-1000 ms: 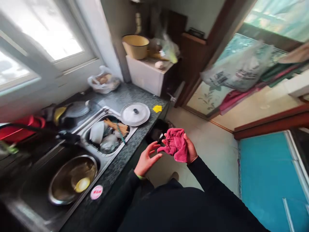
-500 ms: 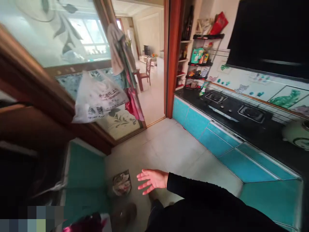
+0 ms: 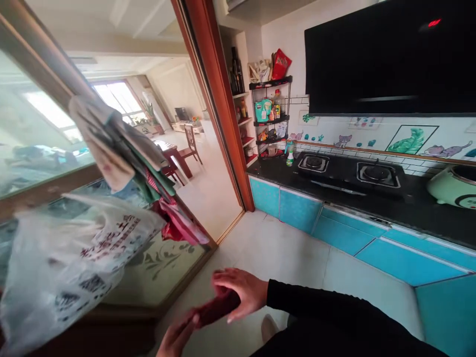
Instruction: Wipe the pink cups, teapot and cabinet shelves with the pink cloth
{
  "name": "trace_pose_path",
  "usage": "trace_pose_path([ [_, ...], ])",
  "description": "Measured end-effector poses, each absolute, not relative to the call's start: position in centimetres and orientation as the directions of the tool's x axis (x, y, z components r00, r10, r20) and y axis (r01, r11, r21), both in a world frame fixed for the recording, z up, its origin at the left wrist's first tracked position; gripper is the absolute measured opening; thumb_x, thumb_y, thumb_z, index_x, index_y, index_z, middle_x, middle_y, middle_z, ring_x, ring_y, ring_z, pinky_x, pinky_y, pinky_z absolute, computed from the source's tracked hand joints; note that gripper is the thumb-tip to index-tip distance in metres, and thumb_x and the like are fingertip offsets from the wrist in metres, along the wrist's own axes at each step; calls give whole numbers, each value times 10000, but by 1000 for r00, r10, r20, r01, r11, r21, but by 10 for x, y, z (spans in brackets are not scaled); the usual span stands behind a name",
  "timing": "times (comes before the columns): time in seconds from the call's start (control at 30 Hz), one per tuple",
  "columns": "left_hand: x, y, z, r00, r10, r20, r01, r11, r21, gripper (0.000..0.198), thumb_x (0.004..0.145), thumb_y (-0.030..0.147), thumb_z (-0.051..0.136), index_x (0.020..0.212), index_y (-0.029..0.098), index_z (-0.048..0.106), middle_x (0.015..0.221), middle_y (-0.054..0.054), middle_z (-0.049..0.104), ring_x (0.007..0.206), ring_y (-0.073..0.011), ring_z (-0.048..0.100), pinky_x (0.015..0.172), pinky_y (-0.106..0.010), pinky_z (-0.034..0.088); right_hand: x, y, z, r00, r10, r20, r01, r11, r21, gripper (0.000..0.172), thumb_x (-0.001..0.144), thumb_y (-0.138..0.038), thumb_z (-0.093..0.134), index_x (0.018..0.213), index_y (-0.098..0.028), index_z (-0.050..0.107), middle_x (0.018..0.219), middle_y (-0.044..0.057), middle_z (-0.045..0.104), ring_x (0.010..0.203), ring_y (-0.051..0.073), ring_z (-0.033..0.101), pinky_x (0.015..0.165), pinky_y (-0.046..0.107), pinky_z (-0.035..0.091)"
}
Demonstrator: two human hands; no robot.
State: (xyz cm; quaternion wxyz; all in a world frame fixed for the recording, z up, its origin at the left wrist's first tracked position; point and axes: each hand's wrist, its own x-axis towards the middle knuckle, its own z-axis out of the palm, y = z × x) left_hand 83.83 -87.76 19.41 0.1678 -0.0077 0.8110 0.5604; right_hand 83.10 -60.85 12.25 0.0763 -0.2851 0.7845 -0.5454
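A dark pink cloth (image 3: 216,309) stretches between my two hands, low in the view and darkened by blur. My right hand (image 3: 240,292) lies across its upper end, fingers curled over the fabric. My left hand (image 3: 174,338), cut off by the bottom edge, pinches the cloth's other end. A black sleeve covers my right forearm.
A white printed plastic bag (image 3: 70,263) and hanging cloths (image 3: 122,144) sit close on the left by a glass door. To the right stand teal cabinets (image 3: 372,248), a black counter with a gas hob (image 3: 349,173), and a pale green rice cooker (image 3: 455,186) beneath a black range hood (image 3: 386,59).
The view has swung right from the sink to the stove side. My right hand, open half a second ago, has closed onto the cloth, which has risen into view.
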Motion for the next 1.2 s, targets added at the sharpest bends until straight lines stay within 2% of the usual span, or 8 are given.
trace_pose_path([
  [0.17,691,-770,224,-940,336,-63,0,183,983,472,734,719,747,793,252,785,857,-56,770,959,-319,730,906,-449,599,755,-522,104,-989,-141,51,-126,603,-788,726,667,-282,866,1362,-254,658,1414,133,656,1407,412,507,1246,681,105],
  [0.3,591,-685,227,-926,374,42,79,83,993,453,845,654,689,875,213,791,927,-64,787,999,-283,728,979,-414,575,715,-422,96,-983,148,-108,158,393,-906,237,786,-313,745,998,-207,729,913,74,771,936,277,724,995,517,511],
  [0.43,501,-612,198,-979,202,22,44,105,993,520,813,660,710,969,167,772,1105,-124,779,1114,-309,706,1064,-463,533,673,-333,113,-953,66,-296,286,-137,-948,449,808,-461,756,1151,-197,636,654,-28,660,488,115,572,455,191,388],
  [0.53,462,-559,176,-991,122,56,74,150,986,719,659,621,854,1199,174,692,1456,-188,612,1324,-374,598,1124,-531,479,627,-294,140,-954,21,-299,287,-228,-930,584,817,-570,765,1217,-165,634,754,7,708,441,61,501,382,155,284],
  [0.63,444,-508,164,-886,461,41,122,148,981,859,671,496,905,1425,263,565,1587,-153,499,1441,-351,505,1171,-521,439,569,-280,167,-982,-46,-183,189,-280,-941,598,840,-660,717,1143,-146,678,990,100,760,626,106,648,463,175,434],
  [0.9,338,-453,156,-576,815,-55,52,103,993,376,808,507,823,786,141,739,866,-80,682,830,-189,631,751,-296,530,442,-218,176,-982,-124,-142,181,-402,-898,615,831,-726,694,906,-116,709,704,37,658,556,101,552,510,205,426],
  [1.0,286,-442,160,-442,887,-135,-164,68,984,505,790,614,798,978,147,756,911,-89,674,684,-143,583,558,-242,436,409,-198,171,-979,-133,-154,200,-481,-853,624,761,-701,777,955,-112,710,684,20,631,552,95,525,483,191,387],
  [1.2,201,-387,171,-520,836,-175,-184,91,979,410,803,530,819,820,123,775,764,-68,692,738,-169,615,711,-279,498,345,-182,180,-967,-234,-98,214,-542,-812,752,656,-574,893,1212,-116,678,850,43,693,667,122,592,607,224,486],
])
